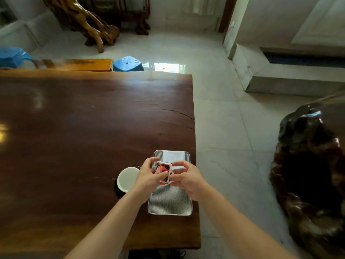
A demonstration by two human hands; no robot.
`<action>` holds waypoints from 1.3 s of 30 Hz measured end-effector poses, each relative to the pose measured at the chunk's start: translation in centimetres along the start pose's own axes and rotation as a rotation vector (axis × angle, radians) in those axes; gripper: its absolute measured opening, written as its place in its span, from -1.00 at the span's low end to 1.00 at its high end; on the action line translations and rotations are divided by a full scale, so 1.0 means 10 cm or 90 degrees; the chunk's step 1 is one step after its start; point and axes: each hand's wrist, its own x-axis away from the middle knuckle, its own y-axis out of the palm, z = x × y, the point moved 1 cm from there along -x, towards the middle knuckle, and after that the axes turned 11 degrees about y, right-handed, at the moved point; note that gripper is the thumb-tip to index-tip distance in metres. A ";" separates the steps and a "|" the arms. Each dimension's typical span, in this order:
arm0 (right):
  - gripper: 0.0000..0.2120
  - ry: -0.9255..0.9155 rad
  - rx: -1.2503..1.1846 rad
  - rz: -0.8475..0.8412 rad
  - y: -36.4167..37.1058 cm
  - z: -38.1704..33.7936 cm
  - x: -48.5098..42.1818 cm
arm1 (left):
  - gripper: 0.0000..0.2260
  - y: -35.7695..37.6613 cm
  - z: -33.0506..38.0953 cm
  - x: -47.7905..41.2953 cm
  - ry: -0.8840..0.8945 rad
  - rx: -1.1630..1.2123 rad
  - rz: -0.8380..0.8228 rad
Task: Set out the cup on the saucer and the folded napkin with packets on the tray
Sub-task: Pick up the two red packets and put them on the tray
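Step in hand, as I judge it: sorting the packets before they go onto the napkin.

Landmark: the tray (170, 200), a ribbed metal one near the right edge of the wooden surface (74, 137).

- Napkin (172, 155): one, white, folded, lying on the far end of the tray.
- Packets (164, 171): red and white, held above the tray's middle, just short of the napkin. At least two seem fanned in the grip; exact count cannot be told.
- Left hand (149, 174): fingers curled closed on the packets' left side.
- Right hand (186, 177): fingertips pinched on the packets' right edge and lower corner. Both hands share the bundle.
- Cup (127, 179): one, white, empty as far as seen, just left of the tray, on the surface, partly hidden by the left wrist.
- Saucer (119, 189): one, dark, under the cup; only its rim shows.

Next move, a judgement: square the packets, lay them on the napkin at the tray's far end. Cup and saucer are not yet on the tray; its near half is bare.
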 end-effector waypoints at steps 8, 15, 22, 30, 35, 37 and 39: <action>-0.72 0.074 -0.151 -0.009 -0.16 0.26 -0.01 | -0.64 0.17 -0.12 -0.04 -0.111 -0.089 0.031; -0.71 0.134 -0.283 0.025 -0.35 0.46 -0.12 | -0.88 0.21 -0.36 -0.09 -0.129 -0.041 0.083; -0.73 0.164 -0.319 0.091 -0.50 0.67 -0.34 | -0.82 0.23 -0.66 -0.19 -0.250 0.089 0.093; -0.67 0.194 -0.185 0.175 -0.48 0.90 -0.71 | -0.72 0.25 -1.10 -0.28 -0.308 0.102 0.141; -0.75 0.174 -0.051 0.219 -0.45 1.00 -0.95 | -0.75 0.26 -1.36 -0.38 -0.335 0.027 0.134; -0.80 0.169 0.023 0.256 -0.44 1.03 -1.03 | -0.78 0.25 -1.45 -0.41 -0.331 -0.015 0.127; -0.83 0.173 0.078 0.296 -0.45 1.09 -1.09 | -0.79 0.25 -1.53 -0.43 -0.337 -0.052 0.124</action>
